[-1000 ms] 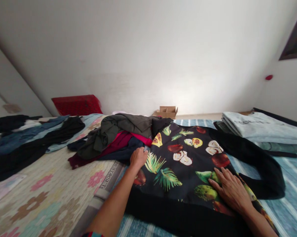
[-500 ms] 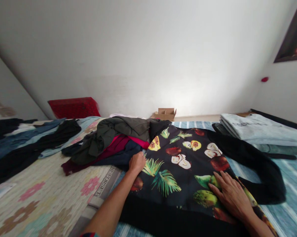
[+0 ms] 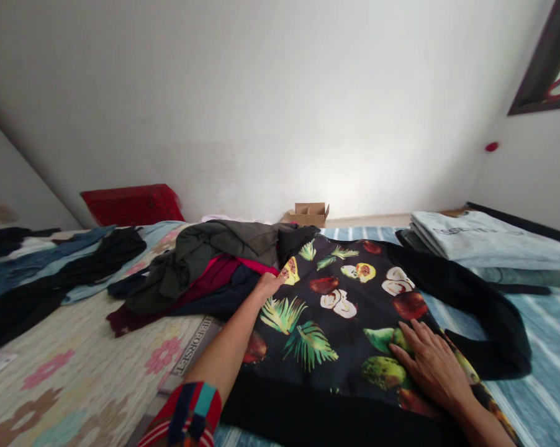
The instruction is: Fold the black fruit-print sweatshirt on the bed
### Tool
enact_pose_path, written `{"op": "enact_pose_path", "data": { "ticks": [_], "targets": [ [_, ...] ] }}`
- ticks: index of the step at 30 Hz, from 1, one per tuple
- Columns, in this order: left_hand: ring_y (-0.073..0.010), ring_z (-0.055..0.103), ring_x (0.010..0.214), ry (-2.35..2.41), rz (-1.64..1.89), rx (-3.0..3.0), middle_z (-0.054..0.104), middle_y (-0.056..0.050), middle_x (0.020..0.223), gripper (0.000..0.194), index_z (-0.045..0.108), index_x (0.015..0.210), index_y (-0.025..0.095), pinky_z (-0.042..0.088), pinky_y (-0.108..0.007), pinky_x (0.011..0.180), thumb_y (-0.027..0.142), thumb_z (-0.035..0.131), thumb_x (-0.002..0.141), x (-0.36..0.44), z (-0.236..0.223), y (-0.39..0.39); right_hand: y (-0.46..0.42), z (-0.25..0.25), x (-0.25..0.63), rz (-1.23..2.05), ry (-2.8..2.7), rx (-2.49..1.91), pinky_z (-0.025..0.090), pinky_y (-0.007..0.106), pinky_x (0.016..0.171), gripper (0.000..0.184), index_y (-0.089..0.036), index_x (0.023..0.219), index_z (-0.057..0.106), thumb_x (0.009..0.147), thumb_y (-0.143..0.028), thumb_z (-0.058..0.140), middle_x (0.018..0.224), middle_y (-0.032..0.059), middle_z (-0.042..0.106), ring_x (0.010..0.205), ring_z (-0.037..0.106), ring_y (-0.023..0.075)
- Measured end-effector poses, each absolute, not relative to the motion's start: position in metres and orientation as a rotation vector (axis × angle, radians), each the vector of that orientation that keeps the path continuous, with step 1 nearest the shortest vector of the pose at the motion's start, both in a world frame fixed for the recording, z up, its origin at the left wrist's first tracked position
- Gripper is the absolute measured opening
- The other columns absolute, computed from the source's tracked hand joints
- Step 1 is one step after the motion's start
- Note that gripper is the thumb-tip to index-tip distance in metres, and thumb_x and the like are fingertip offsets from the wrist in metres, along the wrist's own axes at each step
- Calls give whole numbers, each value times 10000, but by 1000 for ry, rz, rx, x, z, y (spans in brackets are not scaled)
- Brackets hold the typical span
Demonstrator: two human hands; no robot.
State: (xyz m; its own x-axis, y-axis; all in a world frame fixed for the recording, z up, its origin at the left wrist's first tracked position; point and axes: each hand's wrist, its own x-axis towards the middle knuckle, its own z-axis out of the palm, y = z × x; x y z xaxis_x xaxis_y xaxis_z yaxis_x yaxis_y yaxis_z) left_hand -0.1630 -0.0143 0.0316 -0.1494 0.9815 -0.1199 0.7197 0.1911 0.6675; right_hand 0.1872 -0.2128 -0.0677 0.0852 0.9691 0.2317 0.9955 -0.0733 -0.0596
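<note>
Your left hand [image 3: 269, 284] is sliding farther up the fruit-print top [image 3: 349, 323], fingers pinching its left edge beside the clothes pile [image 3: 205, 270]. Your right hand [image 3: 433, 366] is pressing flat, fingers spread, on the near-right of the top, which is running lengthwise away from you.

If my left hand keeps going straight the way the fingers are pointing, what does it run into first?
Probably the heap of clothes. The left hand lies at the left edge of the fruit-print garment, fingers pointing away and slightly right toward the heap's dark end. Depth is unclear, so it might slide along the garment first.
</note>
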Motion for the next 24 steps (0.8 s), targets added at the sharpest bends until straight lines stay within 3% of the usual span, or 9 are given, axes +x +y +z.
{"op": "enact_pose_path", "data": {
  "ticks": [3, 7, 11, 16, 20, 24],
  "targets": [
    [-149, 586, 649, 1918, 705, 1430, 603, -33, 670, 292, 600, 648, 109, 392, -224, 528, 349, 637, 809, -147, 37, 8, -213, -66, 186, -186, -1983, -2158, 323, 453, 1048, 604, -173, 1326, 502, 873, -553, 378, 1396, 132, 467, 1313, 383, 312],
    [-154, 617, 805, 1838, 711, 1235, 629, -56, 974, 267, 597, 1029, 125, 523, -317, 697, 354, 557, 897, -135, 44, 30, -212, -64, 185, -150, -1957, -2170, 329, 452, 1048, 618, -154, 1320, 516, 867, -556, 395, 1393, 156, 465, 1303, 398, 318],
    [-194, 605, 941, 1777, 706, 1130, 588, -90, 1131, 327, 553, 1158, 138, 527, -384, 791, 333, 565, 896, -130, 45, 42, -210, -63, 185, -113, -1937, -2160, 332, 459, 1049, 620, -164, 1323, 516, 867, -565, 390, 1397, 149, 462, 1306, 394, 317],
    [-169, 619, 881, 1837, 768, 1110, 612, -76, 1068, 273, 577, 1101, 129, 538, -348, 746, 306, 574, 893, -125, 40, 48, -211, -62, 185, -112, -1938, -2166, 327, 457, 1054, 632, -166, 1325, 515, 867, -580, 382, 1398, 143, 463, 1311, 388, 313],
    [-164, 650, 703, 1844, 817, 1144, 670, -67, 799, 177, 627, 842, 73, 524, -256, 616, 194, 720, 751, -128, 38, 47, -211, -59, 183, -101, -1921, -2163, 322, 460, 1057, 615, -172, 1314, 526, 866, -574, 397, 1399, 142, 462, 1305, 396, 314],
    [-181, 655, 565, 1740, 833, 1126, 669, -78, 617, 301, 631, 665, 96, 531, -254, 550, 375, 698, 756, -132, 43, 52, -210, -58, 182, -108, -1908, -2163, 321, 461, 1057, 609, -172, 1306, 530, 865, -572, 404, 1392, 145, 469, 1301, 402, 319]
  ]
}}
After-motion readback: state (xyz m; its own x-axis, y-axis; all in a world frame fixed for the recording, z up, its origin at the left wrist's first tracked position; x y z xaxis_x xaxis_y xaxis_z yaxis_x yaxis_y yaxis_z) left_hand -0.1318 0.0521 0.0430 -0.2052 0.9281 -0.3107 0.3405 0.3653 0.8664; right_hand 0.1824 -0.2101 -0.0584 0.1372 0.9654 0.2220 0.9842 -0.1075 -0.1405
